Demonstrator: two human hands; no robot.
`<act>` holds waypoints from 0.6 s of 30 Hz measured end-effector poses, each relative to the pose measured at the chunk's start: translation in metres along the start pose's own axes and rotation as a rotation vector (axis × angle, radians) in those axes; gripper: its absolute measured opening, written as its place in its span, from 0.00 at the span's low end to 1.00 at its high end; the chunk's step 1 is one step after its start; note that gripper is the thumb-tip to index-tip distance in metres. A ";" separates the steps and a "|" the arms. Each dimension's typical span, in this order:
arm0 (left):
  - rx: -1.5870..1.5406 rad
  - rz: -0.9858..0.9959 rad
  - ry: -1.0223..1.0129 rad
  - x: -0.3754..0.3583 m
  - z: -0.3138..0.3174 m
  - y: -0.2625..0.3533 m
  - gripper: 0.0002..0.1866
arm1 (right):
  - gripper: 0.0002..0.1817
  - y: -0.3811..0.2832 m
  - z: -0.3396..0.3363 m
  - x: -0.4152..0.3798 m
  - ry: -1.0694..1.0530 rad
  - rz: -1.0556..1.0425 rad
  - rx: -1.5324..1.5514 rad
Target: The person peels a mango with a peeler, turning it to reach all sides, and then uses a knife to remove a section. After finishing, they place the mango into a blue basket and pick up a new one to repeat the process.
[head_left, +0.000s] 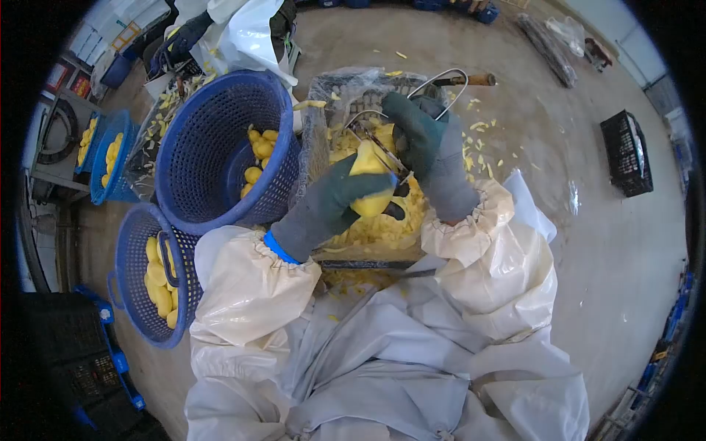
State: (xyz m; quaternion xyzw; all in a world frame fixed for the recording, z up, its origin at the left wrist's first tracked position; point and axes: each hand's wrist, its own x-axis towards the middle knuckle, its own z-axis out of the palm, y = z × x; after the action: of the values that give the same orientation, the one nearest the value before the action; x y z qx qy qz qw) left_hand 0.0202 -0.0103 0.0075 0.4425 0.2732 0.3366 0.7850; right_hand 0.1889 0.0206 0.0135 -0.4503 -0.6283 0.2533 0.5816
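My left hand [340, 195], in a dark green and grey glove, is closed around a yellow, mostly smooth fruit that looks like a peeled mango [371, 163]. Above it, my right hand [419, 132], gloved alike, grips a peeler [384, 153] whose metal end meets the fruit's upper side. Its handle is hidden in my fingers. Beneath both hands stands a plastic-lined crate [318, 140] holding a heap of yellow peelings [379, 234]. Bent metal wire [465, 82] and a brown wooden handle [482, 79] show at the crate's far edge.
A large blue basket [187, 158] at my left holds several yellow fruits [262, 147]. Nearer me, another blue basket [136, 228] holds more. Two lighter blue baskets stand farther left. Another person [246, 37] sits ahead. Peel scraps litter the floor; a black crate [626, 153] stands right.
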 end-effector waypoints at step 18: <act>0.401 0.127 0.254 -0.001 -0.001 0.005 0.32 | 0.09 0.023 -0.029 0.028 0.172 0.021 -0.008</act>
State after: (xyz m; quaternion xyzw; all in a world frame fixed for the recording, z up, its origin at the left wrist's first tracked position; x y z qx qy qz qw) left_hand 0.0175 -0.0082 0.0114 0.5599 0.4024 0.3773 0.6182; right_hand 0.2248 0.0492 0.0138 -0.4795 -0.5722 0.2170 0.6289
